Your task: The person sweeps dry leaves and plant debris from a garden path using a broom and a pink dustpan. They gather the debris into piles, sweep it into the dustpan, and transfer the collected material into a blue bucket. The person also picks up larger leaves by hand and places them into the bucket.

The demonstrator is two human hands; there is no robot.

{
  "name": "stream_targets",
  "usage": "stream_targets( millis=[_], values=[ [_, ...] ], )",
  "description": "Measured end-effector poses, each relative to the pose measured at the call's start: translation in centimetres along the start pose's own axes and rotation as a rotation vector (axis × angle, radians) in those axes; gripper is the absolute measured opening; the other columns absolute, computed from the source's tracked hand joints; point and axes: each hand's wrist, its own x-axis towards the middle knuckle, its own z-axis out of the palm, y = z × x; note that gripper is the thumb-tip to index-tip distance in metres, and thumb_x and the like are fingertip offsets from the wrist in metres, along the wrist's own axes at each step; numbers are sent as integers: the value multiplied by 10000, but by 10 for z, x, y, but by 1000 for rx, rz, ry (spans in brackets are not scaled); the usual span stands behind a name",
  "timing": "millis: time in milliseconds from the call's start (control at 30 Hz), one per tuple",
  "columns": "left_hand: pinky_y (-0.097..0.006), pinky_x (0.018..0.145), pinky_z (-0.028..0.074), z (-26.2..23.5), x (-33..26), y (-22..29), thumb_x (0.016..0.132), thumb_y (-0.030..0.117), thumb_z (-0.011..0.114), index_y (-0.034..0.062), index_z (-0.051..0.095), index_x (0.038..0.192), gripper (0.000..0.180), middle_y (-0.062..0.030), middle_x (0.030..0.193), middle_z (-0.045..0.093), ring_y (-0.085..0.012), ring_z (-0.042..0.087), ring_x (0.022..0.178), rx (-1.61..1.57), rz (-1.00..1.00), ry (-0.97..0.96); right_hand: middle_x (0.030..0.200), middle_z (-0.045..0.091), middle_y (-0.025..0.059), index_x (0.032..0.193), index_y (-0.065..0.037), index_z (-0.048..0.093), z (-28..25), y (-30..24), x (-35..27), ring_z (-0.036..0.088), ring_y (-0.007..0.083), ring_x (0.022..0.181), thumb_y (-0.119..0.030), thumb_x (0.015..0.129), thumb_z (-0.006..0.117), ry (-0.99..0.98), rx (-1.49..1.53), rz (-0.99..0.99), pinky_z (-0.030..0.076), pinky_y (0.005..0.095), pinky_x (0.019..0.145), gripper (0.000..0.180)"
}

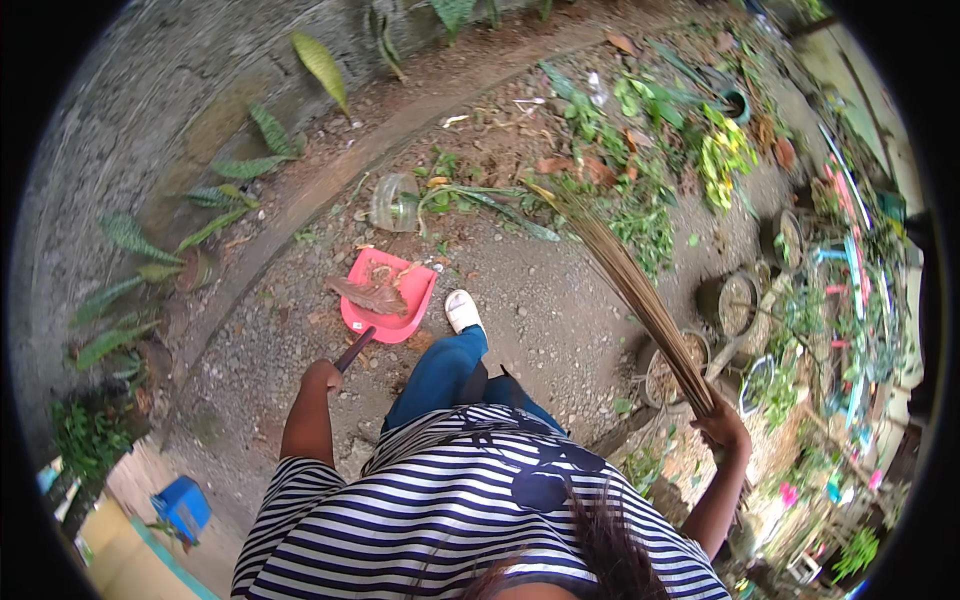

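Both apart, left hand (321, 377) grips dustpan (405, 322) and right hand (721, 424) broom (637, 290), seemingly mid-sweep, next likely needing far leaves (650, 98) drawn nearer.

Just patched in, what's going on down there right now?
The person's left hand holds the dark handle of a pink dustpan, where a big brown leaf lies, poking past its left edge. The right hand grips a stick broom, tips pointing forward; whether they touch the ground is unclear. Loose greenery litters the ground ahead.
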Motion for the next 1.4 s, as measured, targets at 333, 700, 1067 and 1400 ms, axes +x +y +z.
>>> stream_targets(
  millis=[333, 700, 1067, 1400],
  values=[
    [-299, 414, 415, 8, -20, -35, 692, 64, 634, -33, 601, 664, 106, -98, 558, 566, -148, 527, 436, -567, -16, -88, 729, 550, 32, 1340, -177, 281, -77, -74, -7, 452, 100, 478, 13, 672, 620, 14, 251, -194, 389, 240, 412, 773],
    [-338, 457, 497, 12, -23, 29, 674, 53, 623, -46, 570, 836, 197, -160, 654, 594, -213, 610, 543, -625, 13, 149, 1025, 576, 192, 1342, -299, 203, -82, -193, 149, 570, 337, 927, -185, 656, 671, 155, -919, -134, 456, 434, 783, 838],
    [-286, 374, 382, -16, -58, 69, 733, 150, 616, 14, 578, 814, 163, -73, 578, 542, -149, 493, 423, -1024, 41, 125, 1016, 586, 171, 1333, -288, 248, -150, -276, 202, 586, 314, 897, -166, 592, 748, 75, -1122, -261, 479, 404, 763, 902],
    [-333, 446, 457, -81, -112, 197, 764, 207, 512, -51, 503, 932, 309, -143, 588, 563, -226, 566, 468, -711, 319, -84, 972, 598, 192, 1349, -229, 212, -175, -311, 222, 614, 283, 803, -151, 594, 743, -83, -1092, -213, 495, 380, 680, 927]
  ],
)
